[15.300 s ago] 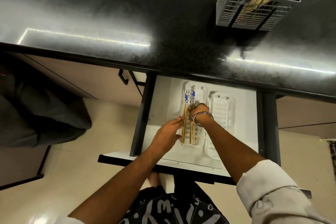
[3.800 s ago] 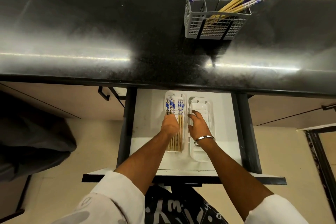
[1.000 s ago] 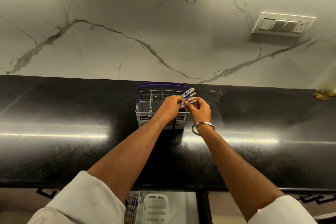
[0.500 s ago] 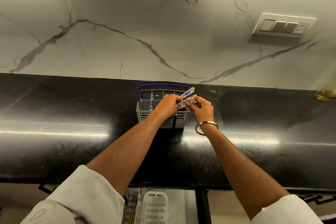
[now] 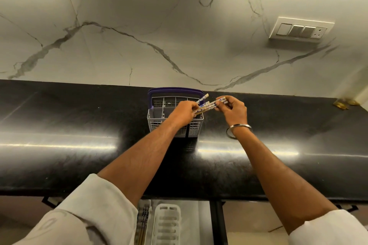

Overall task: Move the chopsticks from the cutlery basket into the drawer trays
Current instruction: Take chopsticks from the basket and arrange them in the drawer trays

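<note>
— black stone worktop [image 5: 79, 125], and the grey cutlery basket [image 5: 196, 127] stands at its back edge, just under the marble wall. both hands are over the basket's right side.

— who's got what?

— left hand [image 5: 184, 110] has its fingers curled round a bundle of chopsticks [image 5: 206, 107], low on the shafts, at the basket's rim. right hand [image 5: 234, 108], just right of the basket, pinches the patterned tops with its fingers.

— why two hands on one bundle?

— my read: the left carries the weight, the right squares up the loose ends so they come out together. they slant up and right from the basket, looks like a lift under way.

— all out yet?

— can't tell. one patterned tip pokes up behind the left hand, near the basket's purple handle [image 5: 175, 90].

— and the destination?

— below the worktop, nearer the person than the basket: a white tray [image 5: 167, 223] in the open drawer shows bare slots, and chopsticks in the neighbouring tray [image 5: 143, 221] lie beside it.
</note>
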